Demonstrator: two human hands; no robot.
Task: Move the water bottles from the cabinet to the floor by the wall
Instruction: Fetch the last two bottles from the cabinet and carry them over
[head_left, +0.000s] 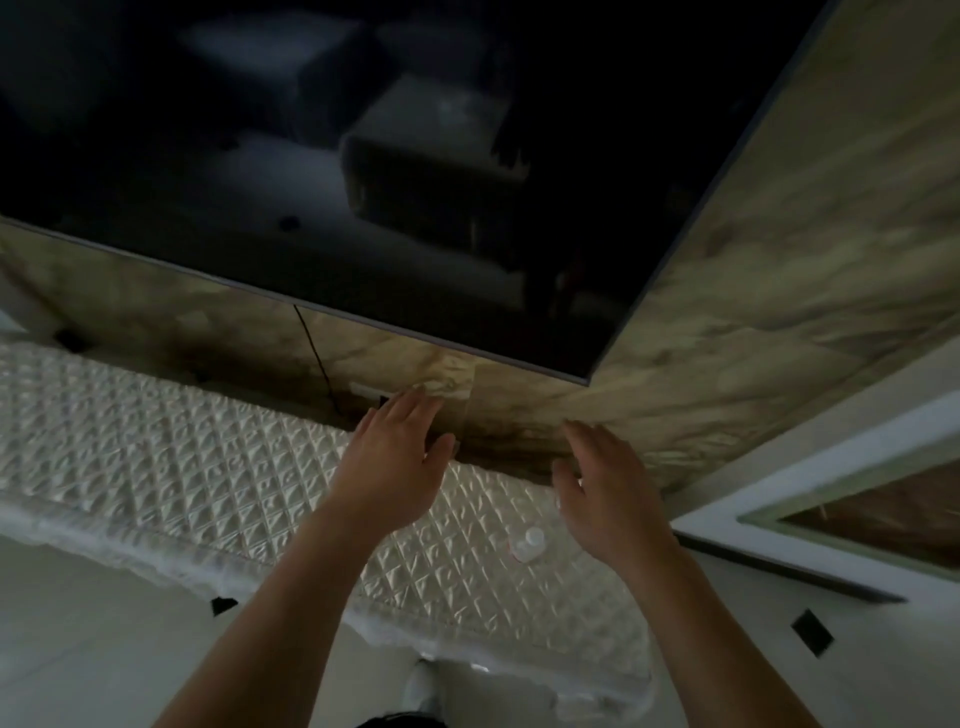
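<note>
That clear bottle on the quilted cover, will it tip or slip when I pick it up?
The clear bottle stands upright on a bumpy quilted cover, so a nudge could probably tip it. It looks like smooth plastic, so perhaps slippery. How full it is can't be seen, so its weight is uncertain.

A home living room: wall-mounted television (363, 156), marble wall (779, 260).

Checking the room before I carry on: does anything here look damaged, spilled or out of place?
Mostly tidy. The quilted cover has a ragged, frayed front edge, and a dark smudge stains the marble wall just above it, between the open left hand and right hand.
</note>
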